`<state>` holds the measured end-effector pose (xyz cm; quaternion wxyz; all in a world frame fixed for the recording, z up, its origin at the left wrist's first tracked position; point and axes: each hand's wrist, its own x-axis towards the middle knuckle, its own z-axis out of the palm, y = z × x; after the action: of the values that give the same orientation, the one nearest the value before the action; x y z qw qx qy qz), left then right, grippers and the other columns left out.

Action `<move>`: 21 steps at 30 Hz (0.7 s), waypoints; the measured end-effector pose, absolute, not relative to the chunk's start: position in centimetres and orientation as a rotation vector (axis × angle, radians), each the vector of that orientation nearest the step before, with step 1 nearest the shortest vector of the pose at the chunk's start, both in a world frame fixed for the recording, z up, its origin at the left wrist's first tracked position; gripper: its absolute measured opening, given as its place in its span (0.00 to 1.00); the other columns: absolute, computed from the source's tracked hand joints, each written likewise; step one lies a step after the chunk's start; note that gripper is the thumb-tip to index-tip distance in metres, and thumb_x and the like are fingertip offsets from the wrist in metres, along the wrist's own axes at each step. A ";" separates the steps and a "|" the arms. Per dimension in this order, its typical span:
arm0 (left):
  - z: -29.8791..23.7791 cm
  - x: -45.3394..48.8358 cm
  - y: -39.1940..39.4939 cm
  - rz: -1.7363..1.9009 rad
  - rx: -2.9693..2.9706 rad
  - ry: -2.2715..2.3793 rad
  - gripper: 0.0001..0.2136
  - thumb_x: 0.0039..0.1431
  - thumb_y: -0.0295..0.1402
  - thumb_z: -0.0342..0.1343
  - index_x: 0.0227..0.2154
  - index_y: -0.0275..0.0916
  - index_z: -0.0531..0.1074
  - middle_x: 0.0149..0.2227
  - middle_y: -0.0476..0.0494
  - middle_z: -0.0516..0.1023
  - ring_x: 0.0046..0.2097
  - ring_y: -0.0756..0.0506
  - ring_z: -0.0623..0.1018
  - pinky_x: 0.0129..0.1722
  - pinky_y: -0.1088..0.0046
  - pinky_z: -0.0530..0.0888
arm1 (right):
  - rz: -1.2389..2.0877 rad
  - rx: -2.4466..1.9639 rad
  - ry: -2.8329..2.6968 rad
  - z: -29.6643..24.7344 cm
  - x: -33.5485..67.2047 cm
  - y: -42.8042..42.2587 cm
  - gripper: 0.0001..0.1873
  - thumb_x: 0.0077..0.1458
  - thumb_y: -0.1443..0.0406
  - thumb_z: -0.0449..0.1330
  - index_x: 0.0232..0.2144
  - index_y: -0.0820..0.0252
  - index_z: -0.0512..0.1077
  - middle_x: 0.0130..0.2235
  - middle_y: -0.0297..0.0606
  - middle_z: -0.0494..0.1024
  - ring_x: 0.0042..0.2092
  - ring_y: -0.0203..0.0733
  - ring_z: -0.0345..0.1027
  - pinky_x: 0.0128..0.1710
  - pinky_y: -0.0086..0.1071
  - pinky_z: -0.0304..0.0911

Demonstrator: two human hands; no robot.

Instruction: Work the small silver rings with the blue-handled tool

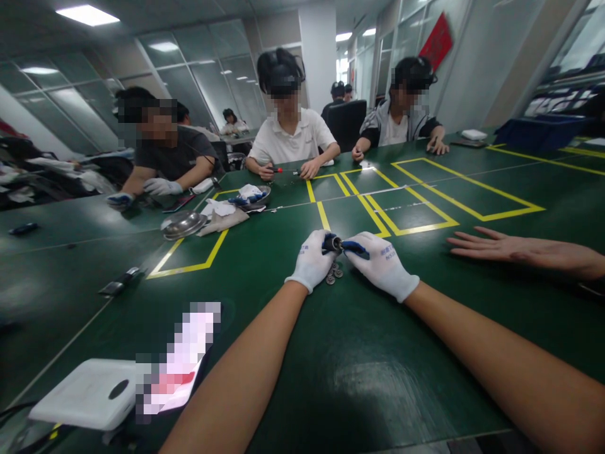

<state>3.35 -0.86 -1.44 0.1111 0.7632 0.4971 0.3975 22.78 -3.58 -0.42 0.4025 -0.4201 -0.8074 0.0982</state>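
Observation:
Both my hands wear white gloves with blue fingertips and meet over the green table (359,353). My left hand (312,260) is closed around a small dark metal cylindrical part (333,243). My right hand (382,263) pinches the same part from the other side with its fingertips. Just below the two hands, a few small grey metal washers or rings (333,275) lie on the table.
A bare hand of another person (515,248) lies flat on the table at the right. Three people sit across the table. A metal bowl (183,224), cloths and gloves lie at the left; a white box (89,392) sits at the near left. Yellow tape lines (416,214) mark the tabletop.

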 end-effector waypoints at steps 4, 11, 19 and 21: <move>-1.5 3.5 -0.9 1.162 2.273 1.429 0.14 0.57 0.29 0.64 0.47 0.38 0.74 0.47 0.40 0.78 0.50 0.41 0.78 0.54 0.62 0.75 | 0.183 -1.053 -2.042 -0.6 22.7 -3.5 0.09 0.64 0.64 0.59 0.44 0.58 0.78 0.45 0.43 0.79 0.47 0.49 0.74 0.49 0.41 0.69; -1.5 3.2 -0.8 1.202 2.295 1.431 0.16 0.60 0.29 0.63 0.51 0.38 0.74 0.51 0.40 0.78 0.54 0.41 0.78 0.58 0.62 0.73 | 0.145 -1.031 -2.031 -0.8 22.8 -3.3 0.09 0.64 0.66 0.60 0.45 0.59 0.78 0.45 0.44 0.79 0.46 0.50 0.74 0.48 0.42 0.70; -1.4 3.4 -0.9 1.195 2.296 1.377 0.14 0.60 0.29 0.64 0.49 0.39 0.75 0.50 0.41 0.78 0.53 0.42 0.78 0.58 0.63 0.74 | 0.115 -1.024 -2.010 -0.6 22.7 -3.5 0.08 0.63 0.66 0.60 0.44 0.59 0.77 0.44 0.44 0.79 0.46 0.50 0.74 0.48 0.42 0.70; -1.4 3.5 -1.0 1.191 2.304 1.372 0.15 0.60 0.29 0.64 0.49 0.39 0.75 0.50 0.41 0.78 0.53 0.42 0.78 0.58 0.63 0.73 | 0.112 -1.020 -2.008 -0.7 22.7 -3.4 0.08 0.64 0.66 0.60 0.44 0.59 0.77 0.45 0.44 0.79 0.46 0.50 0.74 0.48 0.42 0.70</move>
<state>3.46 -0.97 -1.39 0.1036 0.7811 0.4650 0.4036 22.73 -3.41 -0.67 0.4291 -0.4087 -0.8043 0.0449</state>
